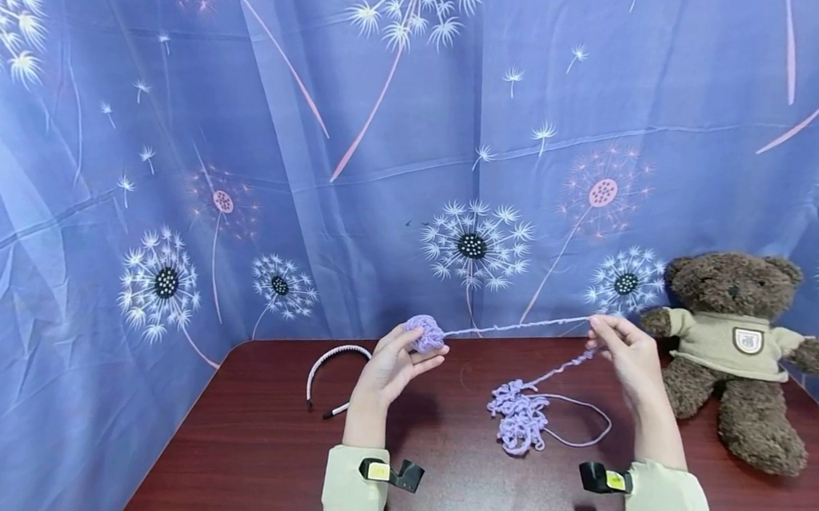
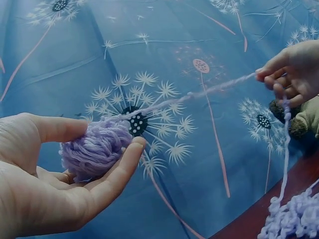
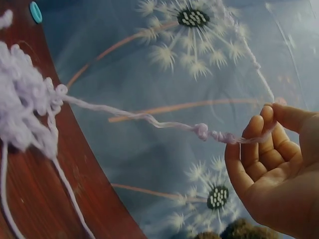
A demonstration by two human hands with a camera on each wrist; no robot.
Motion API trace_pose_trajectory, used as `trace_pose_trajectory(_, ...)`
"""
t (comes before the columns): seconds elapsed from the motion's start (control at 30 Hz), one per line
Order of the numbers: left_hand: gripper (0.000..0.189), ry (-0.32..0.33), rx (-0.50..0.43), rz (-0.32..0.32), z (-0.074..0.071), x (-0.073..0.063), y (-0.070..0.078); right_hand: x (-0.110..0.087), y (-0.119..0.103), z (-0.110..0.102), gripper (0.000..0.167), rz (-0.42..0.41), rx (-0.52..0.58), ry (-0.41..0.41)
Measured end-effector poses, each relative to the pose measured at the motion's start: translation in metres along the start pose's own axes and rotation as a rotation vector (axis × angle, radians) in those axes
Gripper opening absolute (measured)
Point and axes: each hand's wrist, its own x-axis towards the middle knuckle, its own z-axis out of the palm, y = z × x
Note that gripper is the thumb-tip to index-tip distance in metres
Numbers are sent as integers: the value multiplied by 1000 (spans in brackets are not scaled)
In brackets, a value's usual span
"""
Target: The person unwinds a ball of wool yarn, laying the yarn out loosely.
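My left hand (image 1: 387, 374) holds a small ball of lilac yarn (image 1: 425, 333) between thumb and fingers, raised over the far part of the table. From the ball a strand (image 1: 519, 326) runs taut and slightly upward to my right hand (image 1: 630, 365), which pinches it between thumb and fingertips. Below the right hand the yarn drops, with small knots (image 3: 201, 131) along it, to a loose tangled heap (image 1: 518, 416) on the table. In the left wrist view the ball (image 2: 94, 149) shows its wound strands, thumb on top and fingers beneath.
A white headband (image 1: 325, 361) lies left of the left hand, partly hidden behind it. At the right sits a brown teddy bear (image 1: 727, 345) in a beige sweater. Behind the dark red table (image 1: 243, 443) hangs a blue dandelion curtain (image 1: 397, 230). A small teal ring (image 3: 36, 12) appears in the right wrist view.
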Motion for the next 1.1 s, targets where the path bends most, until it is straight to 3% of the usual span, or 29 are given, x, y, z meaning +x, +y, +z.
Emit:
trace_pose_trajectory(0.13,18,0,22,39,-4,-1,-1,1,0,-16,18,5,134,104)
trace_pose_trajectory(0.3,14,-34,17,86,-11,-2,0,4,-3,-40,21,59,312,378)
trace_pose_trajectory(0.4,10,-2,5,68,-13,-1,2,4,-4,-52,24,109,383,517)
trace_pose_trajectory(0.47,12,38,14,45,-13,0,2,5,-4,-56,26,134,397,554)
trace_pose_trajectory(0.57,16,67,11,19,-13,2,3,7,-1,-54,27,151,370,541)
trace_pose_trajectory(0.73,15,64,8,-10,-9,3,2,9,6,-45,26,140,305,423)
trace_pose_trajectory(1.0,16,-39,29,-31,1,4,-5,5,13,-28,23,113,223,226)
trace_pose_trajectory(1.1,16,-87,22,-31,5,2,-7,5,13,-10,21,96,122,162)
